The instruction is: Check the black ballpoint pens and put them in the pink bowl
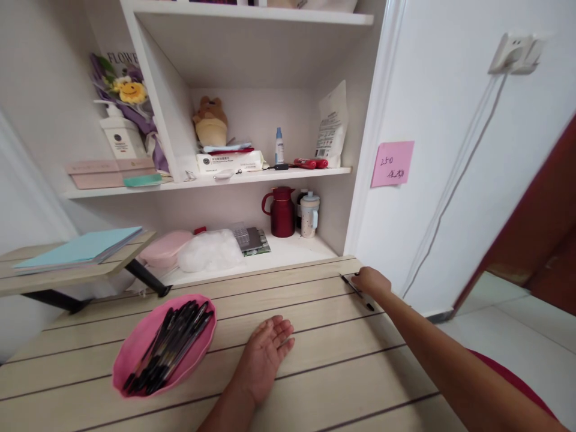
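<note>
My left hand (265, 351) lies palm up on the wooden table (342, 378), fingers stretched out, holding nothing. To its left, apart from the hand, stands a pink bowl (130, 354) filled with several black pens (168, 345). My right hand (371, 282) reaches to the table's far right edge, fingers curled over a single black pen (357, 292) that lies on the boards.
A white shelf unit (252, 174) stands behind the table with a red jug (281, 211), a small flask (309, 214), a bottle and a soft toy. A low side table (67, 273) with a blue folder sits at left. A pink note (392, 163) sticks on the wall.
</note>
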A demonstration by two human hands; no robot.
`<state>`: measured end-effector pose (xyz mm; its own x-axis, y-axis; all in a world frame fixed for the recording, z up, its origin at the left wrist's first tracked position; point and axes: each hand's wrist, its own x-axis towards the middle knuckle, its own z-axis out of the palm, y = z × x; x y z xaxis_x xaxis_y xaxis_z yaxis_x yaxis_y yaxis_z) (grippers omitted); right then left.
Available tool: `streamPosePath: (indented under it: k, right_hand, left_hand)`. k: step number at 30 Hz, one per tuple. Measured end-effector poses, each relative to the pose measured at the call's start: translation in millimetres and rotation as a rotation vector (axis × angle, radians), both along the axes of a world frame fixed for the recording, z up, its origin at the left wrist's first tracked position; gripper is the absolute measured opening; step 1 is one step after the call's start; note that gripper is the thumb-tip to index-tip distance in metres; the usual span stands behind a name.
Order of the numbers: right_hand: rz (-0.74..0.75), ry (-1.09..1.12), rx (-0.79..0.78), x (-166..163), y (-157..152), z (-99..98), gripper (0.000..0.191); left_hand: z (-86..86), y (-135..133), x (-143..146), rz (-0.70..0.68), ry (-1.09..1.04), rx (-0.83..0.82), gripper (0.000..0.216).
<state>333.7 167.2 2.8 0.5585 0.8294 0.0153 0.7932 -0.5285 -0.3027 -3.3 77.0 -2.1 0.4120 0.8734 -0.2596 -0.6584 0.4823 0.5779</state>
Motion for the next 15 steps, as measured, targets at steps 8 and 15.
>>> streamPosePath:
  k: [8, 15]
  right_hand:
    - [-0.057, 0.019, 0.057, -10, 13, -1.9, 0.035]
    - [-0.052, 0.093, 0.161, -3, 21, -2.5, 0.030]
  left_hand:
    - [-1.1, 1, 0, -0.003, -0.009, -0.006, 0.018]
    - [-1.0, 1, -1, -0.001, 0.001, -0.011, 0.020]
